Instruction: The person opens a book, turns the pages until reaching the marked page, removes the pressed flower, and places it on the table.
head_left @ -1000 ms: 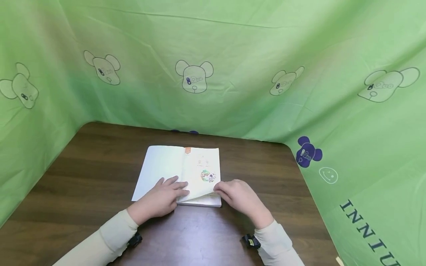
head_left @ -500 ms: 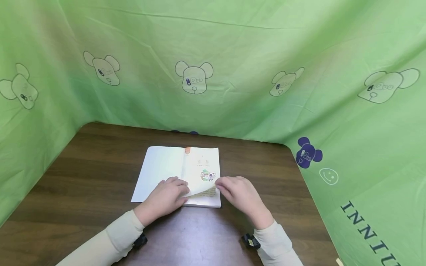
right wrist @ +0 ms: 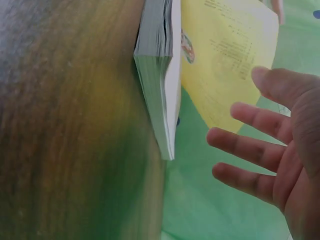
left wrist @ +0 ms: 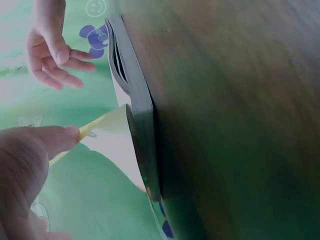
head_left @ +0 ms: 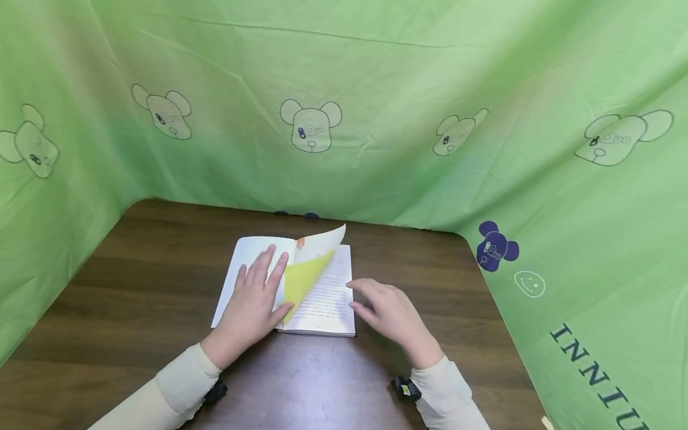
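An open book (head_left: 325,298) lies on the table, with a plain white left side and printed text on the right. One leaf (head_left: 306,278) stands lifted and curled between the two sides, its yellow underside facing right. My left hand (head_left: 249,304) is spread over the left side, fingers straight. In the left wrist view its thumb (left wrist: 62,137) touches the leaf's yellow edge. My right hand (head_left: 389,313) is at the book's right edge, holding nothing. The right wrist view shows its fingers (right wrist: 250,145) extended and apart, beside the yellow page (right wrist: 230,60).
The dark wooden table (head_left: 161,263) spreads around the book. A green curtain (head_left: 376,173) with bear-head prints closes off its back and sides. Each wrist carries a small black device (head_left: 405,388) below the sleeve cuff.
The leaf has risen from the right side and swung left, baring the text page beneath. My right hand has let go of it; my left hand has spread its fingers and shifted left.
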### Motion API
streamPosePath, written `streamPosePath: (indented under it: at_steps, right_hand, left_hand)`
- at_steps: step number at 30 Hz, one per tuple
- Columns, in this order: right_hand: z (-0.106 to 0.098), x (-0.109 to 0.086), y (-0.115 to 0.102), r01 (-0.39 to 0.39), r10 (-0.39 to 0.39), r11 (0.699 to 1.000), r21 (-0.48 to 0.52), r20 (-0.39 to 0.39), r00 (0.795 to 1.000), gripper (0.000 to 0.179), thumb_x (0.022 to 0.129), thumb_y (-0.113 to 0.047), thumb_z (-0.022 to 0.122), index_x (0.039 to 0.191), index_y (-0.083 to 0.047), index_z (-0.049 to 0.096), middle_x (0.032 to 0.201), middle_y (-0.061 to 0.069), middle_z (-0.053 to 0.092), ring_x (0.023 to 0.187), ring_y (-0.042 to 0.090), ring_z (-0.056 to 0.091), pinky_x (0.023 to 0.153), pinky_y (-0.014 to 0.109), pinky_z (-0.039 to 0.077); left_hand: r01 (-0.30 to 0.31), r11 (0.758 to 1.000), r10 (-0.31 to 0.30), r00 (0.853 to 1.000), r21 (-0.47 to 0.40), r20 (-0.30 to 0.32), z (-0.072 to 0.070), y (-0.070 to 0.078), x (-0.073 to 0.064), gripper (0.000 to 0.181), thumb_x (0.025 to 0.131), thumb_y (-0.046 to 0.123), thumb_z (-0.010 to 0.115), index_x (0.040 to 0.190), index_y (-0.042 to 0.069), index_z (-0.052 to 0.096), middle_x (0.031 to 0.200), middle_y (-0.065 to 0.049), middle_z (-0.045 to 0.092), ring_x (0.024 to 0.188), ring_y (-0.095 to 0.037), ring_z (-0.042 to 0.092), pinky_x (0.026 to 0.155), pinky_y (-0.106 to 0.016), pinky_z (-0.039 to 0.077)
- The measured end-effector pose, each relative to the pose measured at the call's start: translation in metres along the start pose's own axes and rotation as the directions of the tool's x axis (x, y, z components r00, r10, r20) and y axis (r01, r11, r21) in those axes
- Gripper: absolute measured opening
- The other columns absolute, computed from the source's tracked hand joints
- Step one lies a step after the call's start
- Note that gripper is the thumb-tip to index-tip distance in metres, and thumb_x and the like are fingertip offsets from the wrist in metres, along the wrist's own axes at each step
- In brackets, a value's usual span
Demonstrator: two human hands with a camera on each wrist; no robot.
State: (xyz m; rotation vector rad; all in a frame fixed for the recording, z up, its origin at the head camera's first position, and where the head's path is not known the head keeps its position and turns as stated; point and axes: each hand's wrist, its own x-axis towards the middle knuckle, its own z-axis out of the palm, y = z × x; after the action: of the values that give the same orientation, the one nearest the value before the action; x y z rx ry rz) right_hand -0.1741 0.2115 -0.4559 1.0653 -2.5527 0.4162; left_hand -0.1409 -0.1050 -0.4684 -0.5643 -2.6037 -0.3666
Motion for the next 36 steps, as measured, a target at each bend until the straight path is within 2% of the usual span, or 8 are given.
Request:
streamPosePath:
  at_steps: [5,10,13,18,21,26,32,36]
  right_hand:
    - [0.004,0.000,-0.001,0.011,-0.012,1.000,0.011,0.083,0.997,0.039,0.092,-0.030,0.078,0.127,-0.016,0.068,0.123,-0.001,0.073,0.113,0.016,0.070,0.094,0.038,0.056]
    - [0.004,0.001,-0.001,0.018,-0.019,1.000,0.007,0.116,0.993,0.040,0.093,-0.032,0.077,0.128,-0.015,0.067,0.127,0.001,0.071,0.118,0.018,0.067,0.097,0.041,0.055]
    - [0.002,0.005,-0.001,0.002,-0.006,1.000,0.028,0.116,0.993,0.040,0.093,-0.032,0.077,0.127,-0.015,0.068,0.128,0.002,0.070,0.120,0.019,0.066,0.099,0.042,0.054]
    - [-0.002,0.012,-0.002,-0.028,0.019,0.997,0.065,0.138,0.990,0.040,0.093,-0.031,0.077,0.128,-0.014,0.068,0.131,0.004,0.069,0.123,0.020,0.065,0.102,0.044,0.052]
    - [-0.004,0.015,-0.002,-0.050,0.035,0.994,0.092,0.155,0.987,0.040,0.094,-0.030,0.076,0.129,-0.013,0.068,0.132,0.005,0.069,0.124,0.022,0.064,0.104,0.045,0.051]
    - [-0.008,0.021,-0.001,-0.098,0.066,0.984,0.148,0.207,0.976,0.041,0.095,-0.030,0.074,0.132,-0.012,0.067,0.135,0.006,0.067,0.127,0.023,0.062,0.108,0.042,0.049]
    - [-0.008,0.022,0.002,-0.130,0.074,0.971,0.199,0.264,0.962,0.039,0.096,-0.029,0.074,0.129,-0.011,0.068,0.134,0.005,0.068,0.129,0.023,0.061,0.109,0.043,0.047]
    - [-0.002,0.018,0.006,-0.119,0.042,0.960,0.253,0.290,0.956,0.037,0.096,-0.027,0.074,0.128,-0.009,0.068,0.139,0.008,0.065,0.134,0.025,0.058,0.113,0.044,0.044]
  left_hand:
    - [-0.009,0.997,0.011,1.000,0.081,-0.020,-0.005,-0.008,-0.003,0.117,0.074,0.039,0.091,0.163,0.016,0.019,0.171,-0.021,0.003,0.156,-0.043,0.010,0.116,-0.075,0.017]
    - [-0.045,0.993,0.039,0.998,0.110,0.054,-0.009,-0.012,-0.003,0.105,0.079,0.037,0.087,0.163,0.018,0.027,0.173,-0.014,0.003,0.158,-0.039,0.005,0.117,-0.075,0.004]
    - [-0.050,0.994,0.041,0.995,0.098,0.090,-0.009,-0.013,-0.004,0.095,0.082,0.035,0.084,0.160,0.017,0.035,0.172,-0.015,0.009,0.157,-0.040,0.007,0.117,-0.076,0.006]
    - [-0.048,0.997,0.041,0.993,0.052,0.112,-0.007,-0.016,-0.008,0.081,0.082,0.026,0.083,0.154,0.018,0.047,0.169,-0.020,0.018,0.155,-0.045,0.014,0.114,-0.078,0.013]
    - [-0.064,0.997,0.059,0.990,0.036,0.125,-0.006,-0.017,-0.010,0.079,0.082,0.022,0.082,0.153,0.019,0.048,0.168,-0.020,0.020,0.154,-0.046,0.017,0.113,-0.078,0.017]
    - [-0.084,0.996,0.078,0.979,0.025,0.186,-0.007,-0.017,-0.012,0.077,0.084,0.019,0.077,0.155,0.020,0.046,0.168,-0.016,0.025,0.153,-0.044,0.024,0.113,-0.076,0.021]
    - [-0.022,0.999,0.029,0.961,-0.029,0.277,-0.008,-0.013,-0.013,0.068,0.087,0.015,0.071,0.152,0.016,0.050,0.160,-0.015,0.042,0.144,-0.044,0.042,0.107,-0.074,0.035]
    - [0.043,0.997,-0.017,0.939,-0.066,0.344,-0.009,-0.012,-0.014,0.061,0.088,0.012,0.066,0.148,0.014,0.055,0.158,-0.017,0.044,0.141,-0.046,0.044,0.106,-0.073,0.037]
